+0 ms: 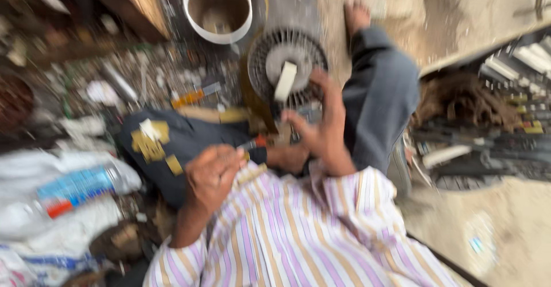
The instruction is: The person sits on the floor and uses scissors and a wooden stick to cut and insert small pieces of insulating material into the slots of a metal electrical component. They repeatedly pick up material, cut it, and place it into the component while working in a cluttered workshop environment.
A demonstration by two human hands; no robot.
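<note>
The whole view is motion-blurred. My left hand (211,175) is curled into a fist around a small tool (256,143) with a red and black end, just above my striped shirt. My right hand (321,123) has its fingers spread and rests against the lower edge of a round dark grille unit (267,51) standing on the floor. A white flat piece (285,80) lies across the grille's centre, just left of my thumb. Whether the right hand grips anything is too blurred to tell.
My bent knee in grey-blue trousers (381,92) and bare foot (356,14) lie right of the grille. A white bucket (192,11) stands behind it. A dark cloth with yellow patches (183,140), a plastic bottle (80,186), scattered metal scraps (143,74) and a cluttered rack (505,109) surround me.
</note>
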